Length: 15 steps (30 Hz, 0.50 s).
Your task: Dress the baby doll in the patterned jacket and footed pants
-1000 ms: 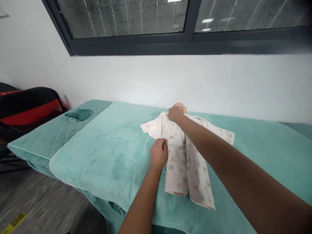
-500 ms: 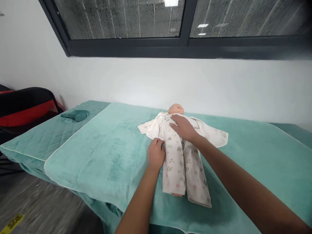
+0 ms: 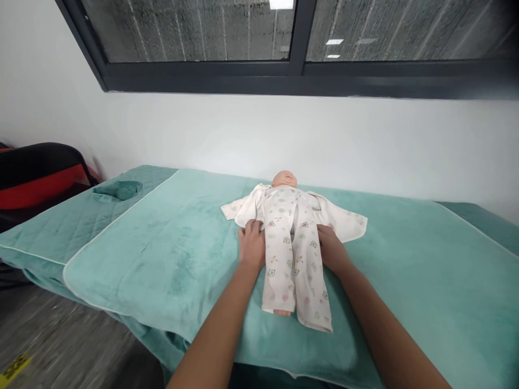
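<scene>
A baby doll lies on its back with its head (image 3: 284, 178) toward the wall. Printed white baby trousers (image 3: 278, 259) cover its front and legs, and toes show below one cuff. Beneath them a white baby top (image 3: 344, 219) spreads its sleeves to both sides. My left hand (image 3: 252, 244) is closed at the left edge of the trousers, fingers curled at the cloth. At the opposite edge, my right hand (image 3: 333, 251) grips the trousers' side, with its fingertips partly hidden by the fabric.
A green plush cover (image 3: 154, 259) lies over the bed, which has a face hole (image 3: 118, 190) at the left. Behind is a white wall with a dark window frame (image 3: 198, 78). A black and red chair (image 3: 44, 178) stands at the left.
My right hand has moved from the doll's chest down to the right edge of the trousers. The trouser legs lie straighter. My left hand stays at the left edge, slightly higher.
</scene>
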Each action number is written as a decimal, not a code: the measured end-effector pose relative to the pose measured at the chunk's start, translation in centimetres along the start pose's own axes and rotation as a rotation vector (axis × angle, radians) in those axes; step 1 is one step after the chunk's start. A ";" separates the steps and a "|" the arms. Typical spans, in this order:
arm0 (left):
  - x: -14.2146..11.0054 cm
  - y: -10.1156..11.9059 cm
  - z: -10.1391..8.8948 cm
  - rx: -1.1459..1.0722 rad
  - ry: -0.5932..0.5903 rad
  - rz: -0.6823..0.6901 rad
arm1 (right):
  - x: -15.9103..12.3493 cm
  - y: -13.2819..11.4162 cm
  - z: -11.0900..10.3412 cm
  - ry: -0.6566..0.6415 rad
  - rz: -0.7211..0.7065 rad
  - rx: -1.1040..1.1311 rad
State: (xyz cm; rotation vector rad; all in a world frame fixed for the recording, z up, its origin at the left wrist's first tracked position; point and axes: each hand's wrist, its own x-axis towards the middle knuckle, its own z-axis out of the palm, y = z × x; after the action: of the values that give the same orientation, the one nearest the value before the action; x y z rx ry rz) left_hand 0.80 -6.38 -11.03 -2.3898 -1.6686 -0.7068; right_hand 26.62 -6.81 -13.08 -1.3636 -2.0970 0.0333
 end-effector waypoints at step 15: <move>2.0 0.4 -1.1 -0.244 -0.038 0.033 | 1.7 -3.0 2.4 0.073 0.212 0.230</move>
State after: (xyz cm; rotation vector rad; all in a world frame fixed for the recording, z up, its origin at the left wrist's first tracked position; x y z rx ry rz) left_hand 1.42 -5.27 -9.15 -2.6017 -1.6383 -0.9124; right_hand 22.52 -6.05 -13.14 -1.4164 -1.8190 0.2986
